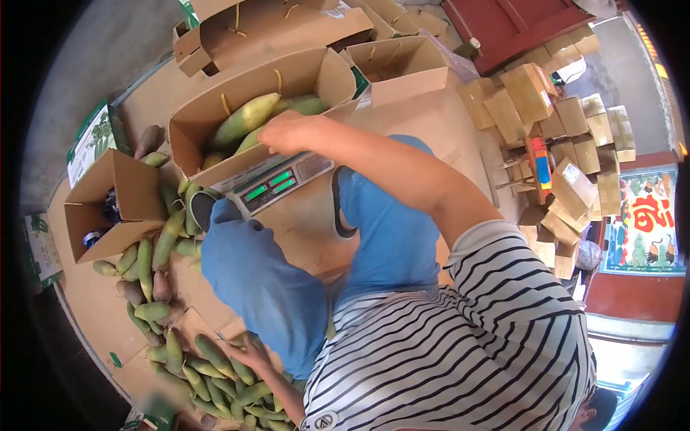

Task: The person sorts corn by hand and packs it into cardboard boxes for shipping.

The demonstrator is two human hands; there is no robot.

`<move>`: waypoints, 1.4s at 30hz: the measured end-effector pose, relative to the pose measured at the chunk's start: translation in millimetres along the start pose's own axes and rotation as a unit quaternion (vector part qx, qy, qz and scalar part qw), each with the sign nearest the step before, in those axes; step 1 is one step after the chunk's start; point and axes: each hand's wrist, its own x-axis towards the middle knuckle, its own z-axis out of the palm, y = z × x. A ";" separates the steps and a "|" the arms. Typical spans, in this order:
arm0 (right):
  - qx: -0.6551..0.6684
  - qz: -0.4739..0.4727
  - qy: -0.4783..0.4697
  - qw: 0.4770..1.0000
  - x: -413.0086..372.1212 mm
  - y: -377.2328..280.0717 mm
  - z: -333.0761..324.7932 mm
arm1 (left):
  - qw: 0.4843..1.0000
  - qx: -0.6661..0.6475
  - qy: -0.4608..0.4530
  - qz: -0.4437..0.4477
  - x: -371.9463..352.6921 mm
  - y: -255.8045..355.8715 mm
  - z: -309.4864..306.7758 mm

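My right hand [286,133] reaches over the near wall of a long cardboard box [194,108], its fingers bent down against a green radish [251,140] inside. Larger green radishes [248,118] lie beside it in the box. The box rests by a scale [277,184] with lit green displays. Down at the lower left, my left hand [248,357] has its fingers spread over a pile of green radishes [212,352], partly beside my leg. Nothing is seen gripped in it.
An open small box [118,208] with dark items stands at the left, radishes [169,237] beside it. More open boxes [395,68] are at the top. Stacked cartons [528,93] and a red door [503,25] are at the right. A person's head [600,409] shows at the lower right.
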 end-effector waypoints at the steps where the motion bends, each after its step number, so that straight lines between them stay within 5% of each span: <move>1: -0.001 -0.002 0.002 1.000 1.9 -1.1 0.1 | 1.000 -0.012 0.016 -0.019 15.9 48.4 -9.1; 8: 0.002 0.013 0.001 1.000 0.1 -3.4 -1.5 | 0.923 -0.310 0.120 0.195 100.9 318.8 -68.2; 13: -0.027 -0.002 0.030 0.999 3.5 1.5 1.7 | 0.856 -0.426 -0.051 0.289 127.9 428.1 -27.3; 14: -0.030 -0.004 0.035 0.999 4.5 1.8 5.1 | 0.840 -0.451 -0.099 0.285 133.1 429.0 -14.0; 17: -0.035 -0.003 0.009 0.999 -3.4 -4.1 -7.5 | 0.901 -0.322 -0.044 0.288 132.4 399.1 -6.6; 22: -0.029 -0.032 0.020 0.999 -4.7 -1.4 -1.7 | 0.969 -0.147 -0.101 0.172 108.8 245.2 3.8; 23: -0.027 -0.040 0.014 0.999 -4.9 -2.5 -0.8 | 0.980 -0.106 -0.144 0.087 91.5 212.7 7.0; 24: -0.026 -0.035 0.016 0.999 -5.5 -4.5 -2.0 | 0.971 -0.131 -0.187 0.070 78.2 153.3 23.7; 28: -0.020 -0.014 0.001 1.000 -10.1 -8.2 -10.3 | 0.956 -0.133 -0.257 -0.047 16.4 127.2 8.8; 35: 0.016 -0.017 0.045 0.999 -19.1 -9.0 -31.7 | 0.963 -0.189 -0.191 -0.027 32.1 150.2 -13.8; 42: 0.004 0.022 0.065 0.998 -28.6 2.6 -37.8 | 0.941 -0.298 0.034 0.155 54.4 305.5 -88.4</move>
